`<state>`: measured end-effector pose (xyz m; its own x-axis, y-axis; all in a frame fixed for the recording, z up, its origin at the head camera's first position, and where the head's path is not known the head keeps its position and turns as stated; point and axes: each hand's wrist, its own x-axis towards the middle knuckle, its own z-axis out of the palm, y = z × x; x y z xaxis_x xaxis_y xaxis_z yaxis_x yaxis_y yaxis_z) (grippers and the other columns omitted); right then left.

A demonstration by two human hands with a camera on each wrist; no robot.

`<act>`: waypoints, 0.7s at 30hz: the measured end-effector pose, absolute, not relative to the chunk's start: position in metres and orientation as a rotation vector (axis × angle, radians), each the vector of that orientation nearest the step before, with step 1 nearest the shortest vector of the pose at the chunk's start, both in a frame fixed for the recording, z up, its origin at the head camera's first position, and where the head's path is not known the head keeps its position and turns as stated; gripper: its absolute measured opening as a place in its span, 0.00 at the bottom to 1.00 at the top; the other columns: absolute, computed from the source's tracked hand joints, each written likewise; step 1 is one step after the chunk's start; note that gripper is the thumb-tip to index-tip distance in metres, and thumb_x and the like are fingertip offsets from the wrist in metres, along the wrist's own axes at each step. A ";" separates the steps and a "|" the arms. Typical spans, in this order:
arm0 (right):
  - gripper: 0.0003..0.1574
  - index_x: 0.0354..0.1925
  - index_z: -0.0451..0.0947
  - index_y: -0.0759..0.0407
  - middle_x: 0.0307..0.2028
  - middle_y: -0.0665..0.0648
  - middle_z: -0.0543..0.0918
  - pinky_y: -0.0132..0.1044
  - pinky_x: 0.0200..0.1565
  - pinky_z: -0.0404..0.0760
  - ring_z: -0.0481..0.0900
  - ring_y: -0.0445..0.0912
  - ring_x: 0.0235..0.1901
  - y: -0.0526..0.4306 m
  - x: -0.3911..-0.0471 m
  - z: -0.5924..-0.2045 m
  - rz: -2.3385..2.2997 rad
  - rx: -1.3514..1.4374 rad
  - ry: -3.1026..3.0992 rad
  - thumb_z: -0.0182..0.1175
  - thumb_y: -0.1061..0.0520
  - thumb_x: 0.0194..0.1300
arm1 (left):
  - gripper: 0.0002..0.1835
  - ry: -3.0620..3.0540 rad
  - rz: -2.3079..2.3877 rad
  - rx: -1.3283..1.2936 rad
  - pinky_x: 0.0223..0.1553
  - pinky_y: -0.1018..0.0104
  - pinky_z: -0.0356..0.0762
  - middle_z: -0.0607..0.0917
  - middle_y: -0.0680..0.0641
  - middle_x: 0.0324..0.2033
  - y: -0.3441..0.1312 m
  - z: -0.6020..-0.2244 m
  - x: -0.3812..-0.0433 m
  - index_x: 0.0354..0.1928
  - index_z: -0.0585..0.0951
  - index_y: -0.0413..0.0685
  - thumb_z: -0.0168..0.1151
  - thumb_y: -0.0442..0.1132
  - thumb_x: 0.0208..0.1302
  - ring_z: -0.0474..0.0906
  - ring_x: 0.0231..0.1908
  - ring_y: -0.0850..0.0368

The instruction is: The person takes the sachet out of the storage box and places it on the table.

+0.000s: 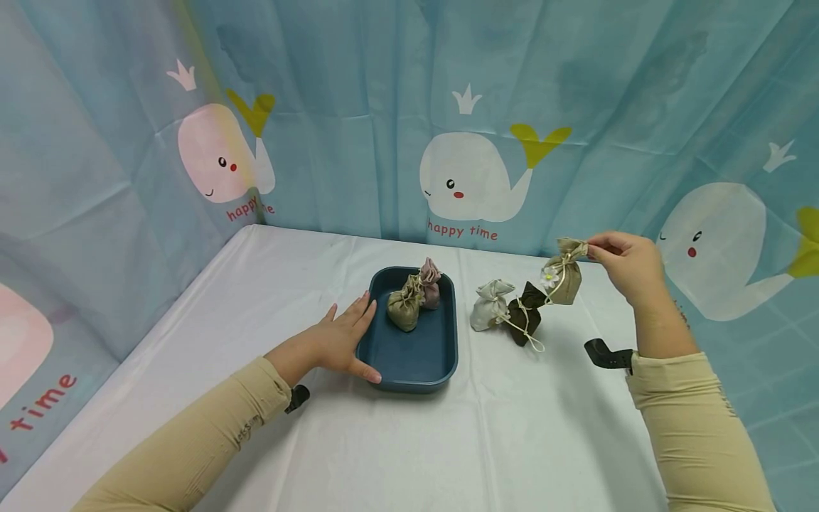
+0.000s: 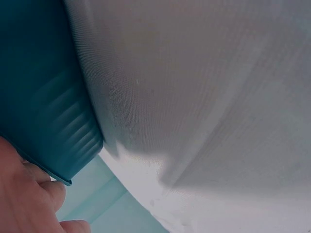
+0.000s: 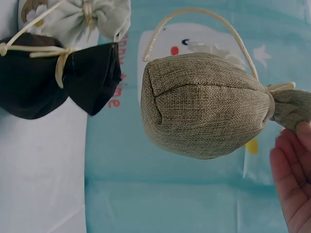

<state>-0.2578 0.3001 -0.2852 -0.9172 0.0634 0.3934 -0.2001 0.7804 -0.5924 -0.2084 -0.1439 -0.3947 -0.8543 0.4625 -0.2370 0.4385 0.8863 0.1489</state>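
Observation:
My right hand (image 1: 630,267) pinches the gathered top of a tan cloth drawstring pouch (image 1: 566,286) with a white flower on its front. The pouch hangs above the table; its woven underside faces the right wrist view. My left hand (image 1: 335,343) lies along the left rim of a blue rectangular tray (image 1: 409,366), fingers spread. In the left wrist view, its fingertips show at the tray's edge. Inside the tray, towards the back, an olive pouch (image 1: 402,311) leans beside a mauve one (image 1: 431,296).
Between the tray and the held pouch, a pale grey pouch (image 1: 488,311) and a dark brown pouch (image 1: 523,323) with a loose cord stand side by side. A white cloth covers the table (image 1: 397,448). Behind it hangs a blue curtain (image 1: 339,163) printed with whales.

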 end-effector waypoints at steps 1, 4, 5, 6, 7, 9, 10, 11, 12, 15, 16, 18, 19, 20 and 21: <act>0.19 0.42 0.82 0.60 0.33 0.50 0.83 0.25 0.35 0.71 0.71 0.22 0.28 0.302 -0.258 -0.286 0.921 0.104 -2.574 0.55 0.47 0.65 | 0.73 2.789 0.135 0.684 0.63 0.38 0.34 0.33 0.43 0.70 -0.144 -0.395 -0.208 0.71 0.36 0.44 0.51 0.83 0.31 0.31 0.70 0.49; 0.19 0.42 0.82 0.60 0.29 0.42 0.82 0.22 0.33 0.70 0.71 0.22 0.28 0.306 -0.259 -0.286 0.927 0.095 -2.567 0.56 0.47 0.64 | 0.72 2.791 0.124 0.688 0.63 0.38 0.34 0.33 0.43 0.70 -0.144 -0.395 -0.208 0.71 0.35 0.45 0.51 0.83 0.31 0.31 0.70 0.49; 0.19 0.42 0.82 0.60 0.29 0.42 0.82 0.23 0.33 0.70 0.71 0.22 0.28 0.307 -0.259 -0.287 0.923 0.090 -2.569 0.56 0.47 0.64 | 0.72 2.791 0.122 0.690 0.63 0.38 0.34 0.33 0.43 0.70 -0.144 -0.395 -0.208 0.71 0.35 0.45 0.50 0.83 0.31 0.31 0.70 0.49; 0.19 0.42 0.82 0.61 0.29 0.43 0.83 0.26 0.35 0.71 0.70 0.22 0.28 0.308 -0.259 -0.287 0.921 0.085 -2.569 0.56 0.47 0.64 | 0.72 2.792 0.123 0.693 0.62 0.37 0.35 0.33 0.42 0.70 -0.144 -0.395 -0.208 0.71 0.35 0.45 0.50 0.83 0.31 0.32 0.70 0.49; 0.19 0.42 0.82 0.61 0.29 0.43 0.83 0.26 0.35 0.71 0.70 0.22 0.28 0.309 -0.259 -0.288 0.923 0.081 -2.568 0.56 0.47 0.64 | 0.72 2.792 0.120 0.693 0.62 0.37 0.35 0.33 0.42 0.70 -0.144 -0.395 -0.208 0.71 0.35 0.45 0.50 0.83 0.31 0.32 0.70 0.49; 0.19 0.42 0.82 0.61 0.29 0.42 0.82 0.25 0.35 0.71 0.70 0.22 0.28 0.311 -0.259 -0.290 0.921 0.077 -2.568 0.56 0.48 0.64 | 0.72 2.789 0.118 0.687 0.63 0.38 0.35 0.33 0.43 0.70 -0.144 -0.395 -0.208 0.71 0.35 0.45 0.50 0.83 0.31 0.31 0.70 0.49; 0.19 0.42 0.82 0.62 0.29 0.42 0.82 0.25 0.35 0.71 0.70 0.21 0.28 0.312 -0.259 -0.291 0.918 0.075 -2.567 0.56 0.48 0.64 | 0.72 2.788 0.123 0.687 0.63 0.37 0.34 0.33 0.43 0.70 -0.144 -0.395 -0.208 0.71 0.35 0.45 0.51 0.83 0.31 0.31 0.70 0.49; 0.19 0.42 0.82 0.62 0.29 0.42 0.82 0.23 0.35 0.71 0.70 0.21 0.27 0.313 -0.259 -0.292 0.921 0.077 -2.565 0.56 0.48 0.64 | 0.72 2.786 0.120 0.683 0.63 0.38 0.34 0.32 0.43 0.70 -0.144 -0.395 -0.208 0.71 0.35 0.45 0.50 0.83 0.31 0.31 0.70 0.49; 0.19 0.42 0.82 0.62 0.29 0.40 0.80 0.21 0.34 0.70 0.70 0.21 0.27 0.314 -0.260 -0.293 0.925 0.077 -2.562 0.56 0.49 0.64 | 0.72 2.785 0.122 0.684 0.63 0.38 0.34 0.32 0.43 0.70 -0.144 -0.395 -0.209 0.71 0.35 0.45 0.51 0.83 0.31 0.31 0.70 0.49; 0.19 0.42 0.82 0.62 0.28 0.40 0.80 0.18 0.32 0.68 0.70 0.21 0.27 0.318 -0.261 -0.297 0.918 0.071 -2.565 0.56 0.49 0.64 | 0.72 2.784 0.115 0.682 0.63 0.38 0.34 0.32 0.43 0.70 -0.144 -0.395 -0.209 0.71 0.34 0.46 0.50 0.83 0.31 0.32 0.70 0.49; 0.19 0.42 0.82 0.62 0.29 0.43 0.82 0.18 0.32 0.68 0.70 0.21 0.27 0.319 -0.261 -0.297 0.914 0.069 -2.567 0.56 0.49 0.64 | 0.72 2.786 0.111 0.685 0.63 0.38 0.34 0.32 0.43 0.70 -0.144 -0.395 -0.209 0.71 0.34 0.46 0.50 0.83 0.31 0.32 0.70 0.48; 0.19 0.42 0.82 0.62 0.31 0.50 0.83 0.20 0.33 0.69 0.70 0.21 0.27 0.320 -0.262 -0.299 0.902 0.062 -2.576 0.56 0.49 0.64 | 0.72 2.788 0.112 0.687 0.63 0.38 0.35 0.32 0.43 0.70 -0.144 -0.395 -0.209 0.71 0.34 0.45 0.50 0.83 0.31 0.32 0.70 0.48; 0.19 0.41 0.82 0.63 0.32 0.53 0.84 0.23 0.34 0.71 0.70 0.21 0.27 0.321 -0.262 -0.299 0.898 0.056 -2.582 0.56 0.49 0.65 | 0.72 2.789 0.113 0.686 0.63 0.38 0.35 0.33 0.43 0.70 -0.144 -0.395 -0.209 0.71 0.34 0.45 0.50 0.83 0.31 0.33 0.70 0.48; 0.19 0.42 0.81 0.63 0.33 0.55 0.84 0.27 0.36 0.72 0.70 0.21 0.27 0.322 -0.262 -0.300 0.898 0.053 -2.591 0.55 0.49 0.65 | 0.72 2.789 0.123 0.690 0.62 0.37 0.34 0.33 0.42 0.70 -0.144 -0.395 -0.209 0.71 0.35 0.45 0.51 0.83 0.31 0.33 0.70 0.47; 0.20 0.42 0.81 0.63 0.34 0.58 0.84 0.31 0.38 0.74 0.69 0.21 0.27 0.323 -0.262 -0.301 0.902 0.051 -2.599 0.55 0.48 0.65 | 0.72 2.788 0.126 0.689 0.62 0.37 0.34 0.33 0.42 0.70 -0.144 -0.396 -0.210 0.71 0.35 0.45 0.51 0.83 0.31 0.33 0.70 0.47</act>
<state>-0.2620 0.3227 -0.3010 -0.9244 0.0905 0.3704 -0.1585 0.7923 -0.5892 -0.2095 -0.1441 -0.3955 -0.8516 0.4683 -0.2356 0.4451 0.8834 0.1468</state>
